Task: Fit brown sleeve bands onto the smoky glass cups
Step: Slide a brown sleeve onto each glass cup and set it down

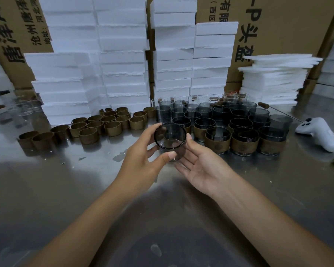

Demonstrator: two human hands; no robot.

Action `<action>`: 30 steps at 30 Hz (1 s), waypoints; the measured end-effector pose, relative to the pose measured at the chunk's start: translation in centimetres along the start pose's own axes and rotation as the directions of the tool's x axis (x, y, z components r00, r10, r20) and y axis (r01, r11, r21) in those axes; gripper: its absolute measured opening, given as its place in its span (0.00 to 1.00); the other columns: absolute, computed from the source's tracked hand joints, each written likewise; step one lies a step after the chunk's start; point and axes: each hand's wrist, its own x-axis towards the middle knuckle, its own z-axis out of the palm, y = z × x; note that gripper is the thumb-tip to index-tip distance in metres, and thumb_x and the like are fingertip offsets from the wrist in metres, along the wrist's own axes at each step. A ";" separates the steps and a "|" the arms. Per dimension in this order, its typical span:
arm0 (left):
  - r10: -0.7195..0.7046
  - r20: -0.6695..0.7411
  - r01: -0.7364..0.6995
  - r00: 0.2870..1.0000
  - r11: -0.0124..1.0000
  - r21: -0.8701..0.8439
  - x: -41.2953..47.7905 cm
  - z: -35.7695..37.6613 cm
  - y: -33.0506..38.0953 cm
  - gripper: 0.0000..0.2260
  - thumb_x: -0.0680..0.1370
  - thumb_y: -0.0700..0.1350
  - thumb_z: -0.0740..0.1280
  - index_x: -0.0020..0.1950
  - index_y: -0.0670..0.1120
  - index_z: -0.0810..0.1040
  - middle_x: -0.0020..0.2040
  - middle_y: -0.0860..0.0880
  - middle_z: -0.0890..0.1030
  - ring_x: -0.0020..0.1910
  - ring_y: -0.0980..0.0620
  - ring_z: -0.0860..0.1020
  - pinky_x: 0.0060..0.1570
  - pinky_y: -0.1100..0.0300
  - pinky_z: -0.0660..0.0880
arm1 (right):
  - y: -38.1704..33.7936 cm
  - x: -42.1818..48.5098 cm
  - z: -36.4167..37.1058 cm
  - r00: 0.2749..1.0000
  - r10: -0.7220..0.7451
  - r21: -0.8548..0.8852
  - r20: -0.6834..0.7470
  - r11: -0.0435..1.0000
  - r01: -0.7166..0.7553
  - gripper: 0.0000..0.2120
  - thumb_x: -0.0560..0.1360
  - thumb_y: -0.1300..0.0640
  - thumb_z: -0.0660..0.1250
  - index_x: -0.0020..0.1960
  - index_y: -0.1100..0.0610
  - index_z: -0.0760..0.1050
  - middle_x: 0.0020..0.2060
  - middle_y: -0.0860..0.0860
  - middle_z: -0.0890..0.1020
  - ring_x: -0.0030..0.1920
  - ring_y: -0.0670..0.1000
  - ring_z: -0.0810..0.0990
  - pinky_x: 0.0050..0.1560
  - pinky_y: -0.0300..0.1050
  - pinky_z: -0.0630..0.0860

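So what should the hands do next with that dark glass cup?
Probably keep the bare smoky glass cup in the right hand and send the left hand to a loose brown sleeve band nearby, since this cup wears none yet.

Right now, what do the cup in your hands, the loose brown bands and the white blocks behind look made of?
Held cup: smoky tinted glass, glossy; see-through with bright rim glints. Loose brown bands: matte sheet, perhaps leather or cork; dull, split rings. White blocks: foam, probably polystyrene; rough, crumbly edges.
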 end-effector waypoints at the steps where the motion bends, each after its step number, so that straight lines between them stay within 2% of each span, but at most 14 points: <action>1: -0.004 -0.006 0.004 1.000 1.000 -0.019 0.0 0.1 0.0 0.24 0.74 0.37 0.71 0.62 0.60 0.69 0.56 0.66 0.78 0.61 0.65 0.74 0.63 0.65 0.71 | 0.0 0.0 0.0 0.999 -0.020 0.007 0.030 1.000 0.019 0.11 0.76 0.52 0.65 0.51 0.59 0.79 0.41 0.53 0.86 0.42 0.48 0.84 0.50 0.43 0.77; 3: -0.010 -0.017 0.009 1.000 0.998 -0.063 0.0 0.2 0.2 0.23 0.74 0.36 0.70 0.62 0.58 0.71 0.56 0.62 0.79 0.62 0.63 0.74 0.64 0.60 0.72 | 0.1 0.0 0.0 0.994 -0.059 0.030 0.087 0.998 0.057 0.10 0.78 0.52 0.63 0.48 0.58 0.79 0.39 0.52 0.86 0.40 0.47 0.85 0.49 0.43 0.78; 5: -0.020 -0.027 0.016 0.999 0.994 -0.110 0.0 0.4 0.5 0.22 0.74 0.35 0.70 0.63 0.54 0.72 0.56 0.59 0.79 0.62 0.62 0.75 0.63 0.60 0.73 | 0.2 0.1 0.1 0.988 -0.081 0.044 0.130 0.996 0.076 0.12 0.79 0.51 0.62 0.49 0.58 0.79 0.39 0.51 0.86 0.41 0.48 0.85 0.51 0.45 0.79; 10: -0.042 -0.030 0.036 0.999 0.983 -0.182 0.0 0.6 1.0 0.21 0.74 0.34 0.69 0.65 0.46 0.71 0.55 0.57 0.79 0.54 0.67 0.78 0.49 0.73 0.73 | 0.4 -0.1 0.4 0.970 -0.064 0.007 0.235 0.998 0.064 0.18 0.79 0.45 0.59 0.45 0.52 0.84 0.43 0.49 0.86 0.50 0.48 0.82 0.68 0.53 0.68; 13: -0.039 -0.037 0.031 0.999 0.979 -0.202 0.0 0.6 1.2 0.21 0.74 0.33 0.68 0.65 0.45 0.71 0.56 0.55 0.79 0.56 0.64 0.78 0.49 0.74 0.72 | 0.6 -0.3 0.5 0.956 -0.049 -0.002 0.288 0.999 0.052 0.20 0.78 0.41 0.56 0.52 0.51 0.82 0.52 0.50 0.85 0.61 0.50 0.78 0.71 0.58 0.63; 15: -0.036 -0.040 0.026 0.999 0.977 -0.213 0.0 0.7 1.3 0.21 0.74 0.33 0.68 0.65 0.46 0.72 0.57 0.54 0.79 0.59 0.61 0.77 0.50 0.74 0.72 | 0.7 -0.4 0.7 0.949 -0.032 -0.008 0.313 0.999 0.036 0.22 0.78 0.39 0.55 0.57 0.51 0.80 0.57 0.51 0.83 0.66 0.51 0.75 0.72 0.60 0.62; 21: -0.023 -0.044 0.012 0.999 0.975 -0.224 0.0 0.6 1.5 0.20 0.74 0.34 0.69 0.63 0.49 0.72 0.55 0.57 0.80 0.58 0.63 0.77 0.51 0.74 0.72 | 0.8 -0.7 1.0 0.946 0.081 -0.076 0.313 0.995 -0.060 0.31 0.75 0.32 0.53 0.65 0.51 0.76 0.64 0.53 0.78 0.65 0.49 0.75 0.70 0.57 0.65; 25: -0.029 -0.044 0.019 0.999 0.976 -0.216 0.1 0.4 1.3 0.20 0.74 0.35 0.69 0.62 0.52 0.72 0.55 0.58 0.80 0.59 0.62 0.76 0.51 0.73 0.72 | 0.5 -0.8 0.9 0.940 0.196 -0.185 0.280 0.972 -0.148 0.37 0.71 0.27 0.51 0.64 0.54 0.75 0.59 0.55 0.82 0.63 0.51 0.77 0.67 0.55 0.69; 30: -0.040 -0.051 0.029 0.998 0.980 -0.198 0.1 0.2 0.9 0.20 0.74 0.36 0.70 0.60 0.54 0.73 0.55 0.58 0.80 0.59 0.62 0.76 0.51 0.73 0.73 | 0.1 -0.9 0.7 0.940 0.258 -0.278 0.225 0.941 -0.192 0.41 0.70 0.26 0.51 0.63 0.57 0.76 0.56 0.56 0.83 0.53 0.50 0.82 0.52 0.51 0.78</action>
